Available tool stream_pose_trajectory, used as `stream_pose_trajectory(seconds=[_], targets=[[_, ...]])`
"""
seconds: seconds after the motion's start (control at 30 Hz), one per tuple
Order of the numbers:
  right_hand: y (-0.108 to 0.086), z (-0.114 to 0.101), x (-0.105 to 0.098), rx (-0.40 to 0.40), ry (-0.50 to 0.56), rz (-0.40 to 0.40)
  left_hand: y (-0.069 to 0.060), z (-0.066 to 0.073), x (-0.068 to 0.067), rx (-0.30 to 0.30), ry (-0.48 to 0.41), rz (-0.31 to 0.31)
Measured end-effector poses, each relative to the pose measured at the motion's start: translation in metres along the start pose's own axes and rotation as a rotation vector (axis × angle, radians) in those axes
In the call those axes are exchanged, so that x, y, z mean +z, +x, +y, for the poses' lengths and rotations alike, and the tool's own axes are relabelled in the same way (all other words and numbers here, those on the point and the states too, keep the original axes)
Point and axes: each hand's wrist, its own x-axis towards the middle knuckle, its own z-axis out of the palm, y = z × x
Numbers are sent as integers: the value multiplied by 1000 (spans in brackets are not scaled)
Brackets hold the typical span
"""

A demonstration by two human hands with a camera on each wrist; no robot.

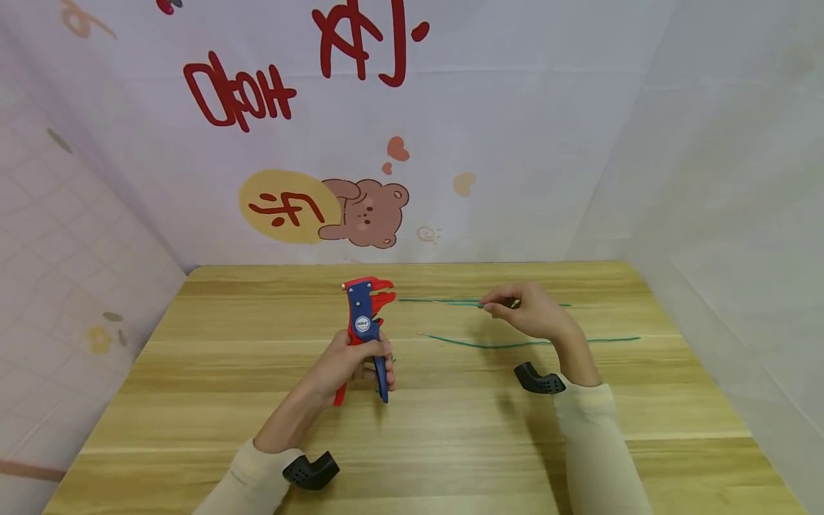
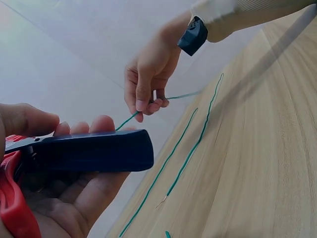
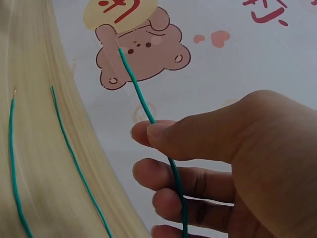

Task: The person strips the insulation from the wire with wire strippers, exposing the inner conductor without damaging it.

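My left hand point(image 1: 347, 359) grips a red and blue wire stripper point(image 1: 359, 304) by its handles, its head upright and the jaws apart with nothing between them. To the right, my right hand point(image 1: 533, 312) pinches a thin green wire point(image 3: 137, 89) between thumb and index finger, above the table. Bare copper shows at that wire's free end, which points left toward the stripper. Two more green wires lie on the table. The nearer wire point(image 1: 489, 347) has a bare copper tip; the farther wire point(image 3: 74, 158) shows no bare copper at its visible end.
The wooden table point(image 1: 450, 443) runs back to a white printed cloth point(image 1: 515, 143) with a bear and red characters. Cloth also hangs at both sides. A short green piece point(image 2: 168, 234) lies on the table near my left hand.
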Motion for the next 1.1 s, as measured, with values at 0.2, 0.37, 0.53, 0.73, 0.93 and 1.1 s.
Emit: stream_pose_trajectory(seconds=[0.2, 0.37, 0.53, 0.73, 0.93, 1.1], targets=[[4, 10, 11, -6, -14, -9, 0, -2, -3, -6, -4, 5], [8, 16, 21, 9, -9, -49, -2, -3, -6, -29, -3, 31], [11, 25, 25, 15, -19, -20, -1, -1, -5, -17, 0, 14], [14, 38, 31, 30, -62, 0, 2, 1, -4, 0, -9, 18], [18, 47, 39, 62, -81, -13, 3, 1, -6, 6, -19, 12], [21, 46, 46, 88, -68, -30, 2, 0, -9, 11, -10, 12]])
